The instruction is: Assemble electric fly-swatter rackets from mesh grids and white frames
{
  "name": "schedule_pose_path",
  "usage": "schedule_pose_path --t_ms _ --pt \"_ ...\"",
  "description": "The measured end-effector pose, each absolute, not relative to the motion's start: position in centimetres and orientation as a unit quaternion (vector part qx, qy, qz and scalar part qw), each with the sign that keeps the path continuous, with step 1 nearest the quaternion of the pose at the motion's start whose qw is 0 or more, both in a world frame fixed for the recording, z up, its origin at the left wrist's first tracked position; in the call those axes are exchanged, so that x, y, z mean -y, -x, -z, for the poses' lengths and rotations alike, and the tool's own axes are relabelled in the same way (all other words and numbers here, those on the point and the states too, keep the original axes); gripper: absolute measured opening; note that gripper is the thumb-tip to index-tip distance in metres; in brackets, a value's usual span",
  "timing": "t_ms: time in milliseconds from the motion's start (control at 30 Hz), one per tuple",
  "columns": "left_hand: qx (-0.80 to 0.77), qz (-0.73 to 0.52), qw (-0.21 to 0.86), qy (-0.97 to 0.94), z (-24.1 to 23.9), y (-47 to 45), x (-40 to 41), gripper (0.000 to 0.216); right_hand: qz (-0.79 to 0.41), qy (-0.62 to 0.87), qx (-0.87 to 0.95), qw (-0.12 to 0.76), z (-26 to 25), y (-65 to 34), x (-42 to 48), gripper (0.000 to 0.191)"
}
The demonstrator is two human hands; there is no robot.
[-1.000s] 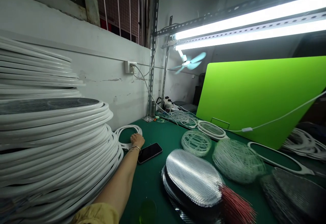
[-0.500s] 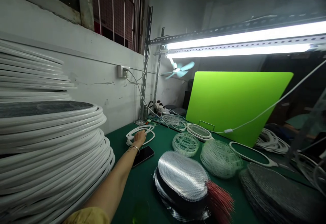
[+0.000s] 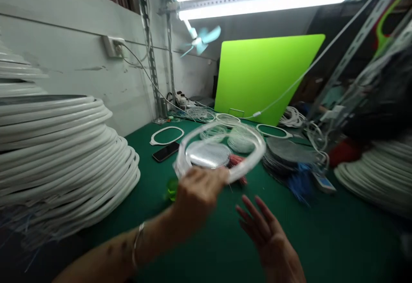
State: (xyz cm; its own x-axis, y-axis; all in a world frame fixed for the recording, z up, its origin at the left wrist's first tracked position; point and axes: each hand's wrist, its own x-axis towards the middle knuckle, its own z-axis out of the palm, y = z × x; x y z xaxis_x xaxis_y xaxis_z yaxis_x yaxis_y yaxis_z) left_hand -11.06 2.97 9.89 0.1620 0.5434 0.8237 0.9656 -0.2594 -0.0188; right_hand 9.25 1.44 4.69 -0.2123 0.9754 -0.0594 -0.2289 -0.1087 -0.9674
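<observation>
My left hand is closed around the near edge of a white oval plastic frame, holding it up over the green table; the frame is blurred by motion. Just below and to the right of it, my right hand is open, palm up, fingers spread, holding nothing. Seen through the frame, a stack of shiny metal mesh ovals with red wires lies on the table. Another white frame lies flat near the wall, beside a black phone.
A tall stack of white frames fills the left side. Another stack sits at the right. Dark mesh pieces, wire bundles and a leaning green board stand behind. A cable slants down from the lamp.
My left hand has pulled back from the far side of the table with a white frame and lifted it toward me. My right hand has come into view. The camera has tilted down and right.
</observation>
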Motion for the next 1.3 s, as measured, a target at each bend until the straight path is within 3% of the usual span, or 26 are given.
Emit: schedule_pose_path --t_ms 67,200,333,467,600,767,933,1100,1200,1300 --pt "0.478 0.377 0.244 0.755 -6.7 6.6 1.3 0.029 -0.612 0.435 0.393 0.531 -5.2 -8.8 -0.5 0.069" --pt "0.416 0.365 0.191 0.811 -1.9 2.7 5.6 0.024 -0.606 0.547 0.238 0.526 -2.2 -12.0 1.1 0.06" --pt "0.381 0.403 0.164 0.816 -2.8 3.9 7.4 0.026 -0.593 0.597 0.136 0.523 0.6 -17.6 2.5 0.041" --pt "0.442 0.369 0.159 0.802 -4.9 6.2 8.3 0.043 -0.584 0.604 0.098 0.534 1.1 -21.3 2.3 0.035" --pt "0.568 0.231 0.158 0.774 -1.3 5.3 8.4 0.06 -0.535 0.628 0.169 0.539 2.1 -22.9 1.7 0.043" --pt "0.641 0.153 0.056 0.75 4.5 3.2 8.8 0.075 -0.467 0.721 0.299 0.417 4.2 -24.3 2.4 0.064" --pt "0.611 0.17 -0.013 0.773 1.6 5.6 7.5 0.064 -0.325 0.758 0.492 0.279 5.0 -24.2 3.6 0.079" --pt "0.493 0.121 -0.089 0.857 -0.4 10.4 4.5 0.066 -0.135 0.738 0.649 0.126 6.1 -22.6 4.7 0.11" --pt "0.422 0.078 -0.125 0.894 0.9 11.4 4.2 0.066 -0.126 0.689 0.713 0.028 6.3 -21.2 5.2 0.118" --pt "0.43 0.073 -0.098 0.894 2.1 10.6 5.4 0.06 -0.167 0.663 0.73 -0.021 5.8 -19.9 5.3 0.109"
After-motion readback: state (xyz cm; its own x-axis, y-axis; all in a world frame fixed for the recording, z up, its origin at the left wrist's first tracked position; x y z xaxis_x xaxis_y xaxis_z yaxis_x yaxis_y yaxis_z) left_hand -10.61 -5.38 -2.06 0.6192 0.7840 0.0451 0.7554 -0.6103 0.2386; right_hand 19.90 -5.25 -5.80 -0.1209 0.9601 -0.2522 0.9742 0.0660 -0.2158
